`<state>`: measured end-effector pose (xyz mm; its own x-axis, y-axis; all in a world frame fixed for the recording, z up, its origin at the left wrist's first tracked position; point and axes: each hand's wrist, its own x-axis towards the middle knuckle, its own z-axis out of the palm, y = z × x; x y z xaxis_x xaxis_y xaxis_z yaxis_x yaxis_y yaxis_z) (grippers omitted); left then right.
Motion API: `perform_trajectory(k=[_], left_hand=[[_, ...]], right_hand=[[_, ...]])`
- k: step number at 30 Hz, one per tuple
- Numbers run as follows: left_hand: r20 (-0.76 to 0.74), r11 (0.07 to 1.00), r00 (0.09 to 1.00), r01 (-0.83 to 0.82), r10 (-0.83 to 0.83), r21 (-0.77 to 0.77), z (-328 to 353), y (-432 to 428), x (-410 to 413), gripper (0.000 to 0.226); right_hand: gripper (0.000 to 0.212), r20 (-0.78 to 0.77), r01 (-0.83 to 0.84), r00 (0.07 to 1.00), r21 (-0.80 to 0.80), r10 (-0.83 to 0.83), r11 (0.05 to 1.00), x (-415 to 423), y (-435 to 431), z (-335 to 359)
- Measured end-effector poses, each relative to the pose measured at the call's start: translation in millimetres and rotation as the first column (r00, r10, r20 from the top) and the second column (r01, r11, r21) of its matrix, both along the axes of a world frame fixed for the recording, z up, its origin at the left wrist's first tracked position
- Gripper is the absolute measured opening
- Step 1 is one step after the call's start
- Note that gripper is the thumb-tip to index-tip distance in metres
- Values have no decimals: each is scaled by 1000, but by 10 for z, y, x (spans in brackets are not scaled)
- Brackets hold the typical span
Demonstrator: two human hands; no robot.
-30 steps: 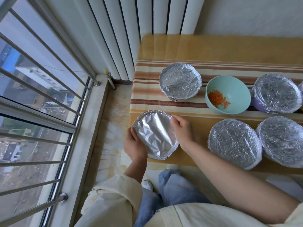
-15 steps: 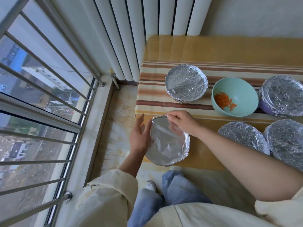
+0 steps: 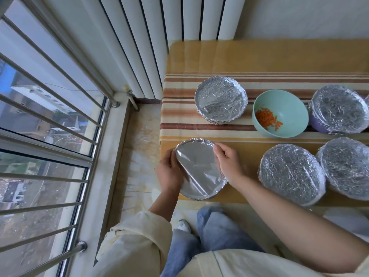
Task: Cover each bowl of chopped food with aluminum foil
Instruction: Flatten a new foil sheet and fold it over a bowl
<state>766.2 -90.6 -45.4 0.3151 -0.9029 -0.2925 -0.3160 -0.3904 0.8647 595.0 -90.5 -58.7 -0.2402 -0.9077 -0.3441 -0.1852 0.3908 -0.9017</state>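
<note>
A bowl covered with smooth foil sits at the table's front left corner, overhanging the edge. My left hand cups its left rim, fingers curled round the foil edge. On the right rim, my right hand grips the foil with curled fingers. An uncovered mint bowl holding chopped orange food stands behind to the right. Several other bowls wear crinkled foil: one at back left, one at back right, two at front right.
The table has a yellow cloth with brown stripes. A white radiator stands behind its left end. A barred window runs along the left. My knees in jeans are below the table edge.
My left hand went from open beside the bowl to cupping its left rim. My right hand slid from the top rim down to the right rim.
</note>
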Motion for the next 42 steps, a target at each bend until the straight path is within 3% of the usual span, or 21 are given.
perform_trajectory(k=[8,12,15,19,24,28,31,34,42], left_hand=[[-3,998,998,-60,60,9,34,48,-68,25],[-14,999,999,-51,51,4,24,75,-49,26],[-24,1000,999,-26,26,1,31,82,-41,26],[-9,1000,1000,-12,12,-6,42,77,-43,27],[-3,999,999,-32,32,0,32,60,-56,27],[3,1000,1000,-12,12,7,22,63,-36,28],[2,1000,1000,-12,12,5,15,61,-43,28],[17,1000,1000,-16,16,8,27,60,-53,27],[25,1000,1000,-4,4,8,26,39,-36,27]], right_hand=[[32,-1,-71,997,20,71,997,-44,-62,91],[18,79,-169,983,75,163,983,-137,-186,219],[35,116,-176,979,90,166,980,-142,-338,235],[50,20,-265,964,105,264,959,-70,-386,144],[34,-46,-307,949,81,312,948,-39,-381,152],[33,13,-387,921,139,389,912,-23,-459,270],[19,27,-443,896,129,444,887,-2,-532,354],[39,-67,-499,858,124,509,857,48,-530,343],[28,-1,-521,851,118,525,845,7,-557,313]])
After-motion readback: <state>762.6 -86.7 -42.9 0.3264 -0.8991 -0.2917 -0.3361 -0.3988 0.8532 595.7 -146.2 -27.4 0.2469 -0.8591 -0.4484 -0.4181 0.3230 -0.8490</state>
